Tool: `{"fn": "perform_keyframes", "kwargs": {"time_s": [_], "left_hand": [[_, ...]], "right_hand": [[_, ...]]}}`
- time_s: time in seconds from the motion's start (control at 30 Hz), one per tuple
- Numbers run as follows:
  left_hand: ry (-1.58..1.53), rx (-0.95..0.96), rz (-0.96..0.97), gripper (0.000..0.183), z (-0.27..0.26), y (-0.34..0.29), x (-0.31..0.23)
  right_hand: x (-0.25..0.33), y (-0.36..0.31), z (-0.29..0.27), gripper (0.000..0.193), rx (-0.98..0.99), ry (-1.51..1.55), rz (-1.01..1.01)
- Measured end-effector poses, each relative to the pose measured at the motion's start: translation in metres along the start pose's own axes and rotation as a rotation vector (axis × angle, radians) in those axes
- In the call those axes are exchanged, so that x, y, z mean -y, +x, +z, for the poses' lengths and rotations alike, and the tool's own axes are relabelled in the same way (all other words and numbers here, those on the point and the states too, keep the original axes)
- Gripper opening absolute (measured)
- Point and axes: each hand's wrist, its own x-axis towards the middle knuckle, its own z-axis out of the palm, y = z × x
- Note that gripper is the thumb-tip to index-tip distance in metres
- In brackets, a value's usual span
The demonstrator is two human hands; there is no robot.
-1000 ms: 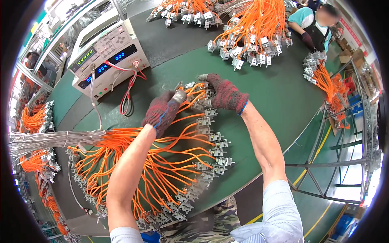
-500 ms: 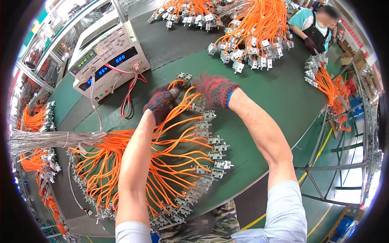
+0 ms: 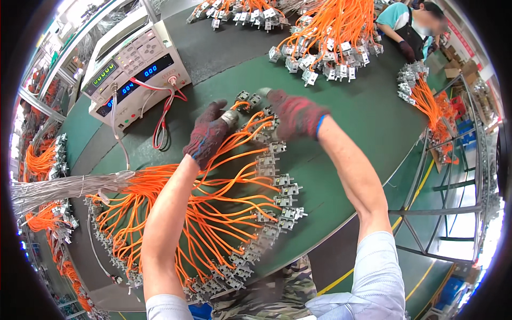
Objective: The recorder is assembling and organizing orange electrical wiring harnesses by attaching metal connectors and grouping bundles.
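My left hand [image 3: 210, 133], in a dark red knit glove with grey fingertips, is over the upper orange cables. Its fingers are apart, with the thumb beside the cables and nothing visibly gripped. My right hand [image 3: 297, 113], gloved alike, is smeared by motion just right of the top connectors; its finger closure is unclear. Between the hands lie small metal-and-clear connectors [image 3: 247, 100] on orange leads. The orange cables [image 3: 213, 184] fan out from a grey wire bundle [image 3: 69, 186] on the green table mat. More connectors [image 3: 287, 193] line the fan's curved outer edge.
A white bench tester [image 3: 138, 69] with blue and green displays and red and white leads stands at the upper left. Further cable bundles [image 3: 330, 37] lie at the far side. A person [image 3: 408, 29] works at the far right, beside a metal frame rack [image 3: 474, 186].
My left hand has loosened from the cable by the top connectors, its fingers spreading. My right hand has shifted slightly right and down. The view has shifted a little.
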Motion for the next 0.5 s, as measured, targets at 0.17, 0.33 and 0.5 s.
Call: {"fn": "perform_keyframes", "kwargs": {"time_s": [0.17,0.33,0.5], "left_hand": [[0.718,-0.013,0.144,0.070,0.013,-0.041,-0.041],[1.008,-0.133,0.129,0.059,0.035,-0.045,-0.041],[1.099,-0.253,0.399,0.052,0.014,-0.023,-0.013]], "right_hand": [[-0.039,0.009,-0.012,0.090,-0.023,0.585,0.010],[-0.022,0.061,0.035,0.057,-0.183,0.504,-0.182],[0.017,0.077,0.010,0.049,0.124,0.217,0.004]]}}
